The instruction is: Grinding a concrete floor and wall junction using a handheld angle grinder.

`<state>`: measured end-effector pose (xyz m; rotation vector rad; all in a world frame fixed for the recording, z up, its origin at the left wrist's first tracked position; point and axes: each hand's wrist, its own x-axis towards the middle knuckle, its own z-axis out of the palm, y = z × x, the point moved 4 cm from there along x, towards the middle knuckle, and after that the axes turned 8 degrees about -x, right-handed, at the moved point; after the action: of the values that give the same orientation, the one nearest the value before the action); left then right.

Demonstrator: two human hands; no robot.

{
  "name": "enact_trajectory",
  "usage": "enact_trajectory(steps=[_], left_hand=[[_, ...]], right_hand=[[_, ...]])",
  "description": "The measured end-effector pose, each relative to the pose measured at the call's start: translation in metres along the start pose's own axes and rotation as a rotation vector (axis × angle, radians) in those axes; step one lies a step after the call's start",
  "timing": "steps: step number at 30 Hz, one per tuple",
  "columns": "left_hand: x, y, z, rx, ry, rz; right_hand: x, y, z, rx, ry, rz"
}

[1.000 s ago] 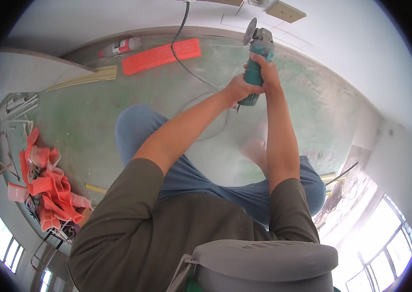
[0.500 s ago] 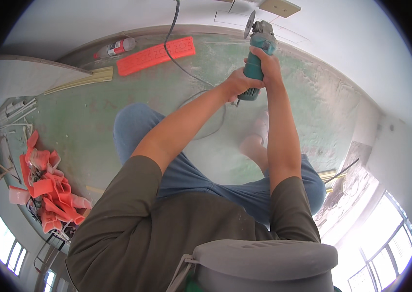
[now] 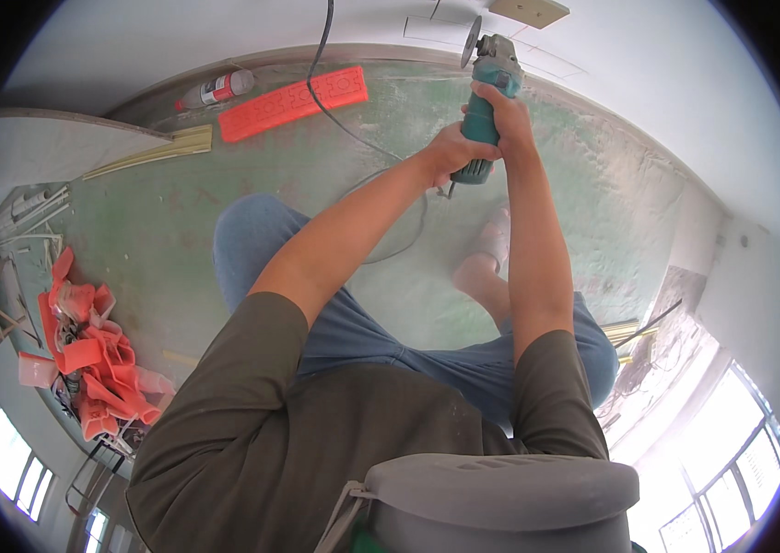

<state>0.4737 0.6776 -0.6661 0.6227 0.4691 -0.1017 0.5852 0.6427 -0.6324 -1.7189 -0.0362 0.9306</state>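
I hold a teal angle grinder (image 3: pixel 480 118) out at the top centre with both hands, its thin grey disc (image 3: pixel 471 41) raised near the white wall (image 3: pixel 620 83). My right hand (image 3: pixel 510 118) wraps the upper body just below the metal head, and my left hand (image 3: pixel 452 155) grips the lower body near the cord end. Pencil-like rectangular lines and a beige plate (image 3: pixel 528 11) are on the wall beside the disc. A dark cable (image 3: pixel 342 115) loops across the dusty green floor (image 3: pixel 150 230). My bent legs in jeans and one foot in a sandal (image 3: pixel 491 235) show below.
A red moulded strip (image 3: pixel 291 103) and a plastic bottle (image 3: pixel 215 90) lie along the wall. Yellowish strips (image 3: pixel 148 154) rest by a white board (image 3: pixel 63 138) at left. Red plastic pieces (image 3: pixel 99 359) are heaped lower left, near white pipes (image 3: pixel 35 207). A dark rod (image 3: pixel 648 327) sticks out at right.
The grinder and both hands sit a little higher in the view, with the wall and floor items shifted slightly up. The haze over my foot has thinned, so the sandal shows more clearly.
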Motion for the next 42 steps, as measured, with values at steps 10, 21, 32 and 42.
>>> enact_trajectory(steps=[10, 21, 32, 42], left_hand=[[0.007, 0.003, -0.001, -0.026, -0.035, 0.013], [0.007, 0.006, 0.001, -0.022, -0.043, 0.010], [0.000, 0.015, 0.008, 0.008, -0.036, 0.034], [0.000, 0.019, 0.012, 0.029, -0.034, 0.043]], right_hand=[[0.010, -0.002, -0.001, -0.035, -0.040, -0.003], [0.011, -0.004, -0.002, -0.018, -0.031, -0.022], [0.002, -0.015, -0.001, -0.004, -0.015, -0.044], [-0.003, -0.024, 0.000, 0.029, 0.010, -0.060]])
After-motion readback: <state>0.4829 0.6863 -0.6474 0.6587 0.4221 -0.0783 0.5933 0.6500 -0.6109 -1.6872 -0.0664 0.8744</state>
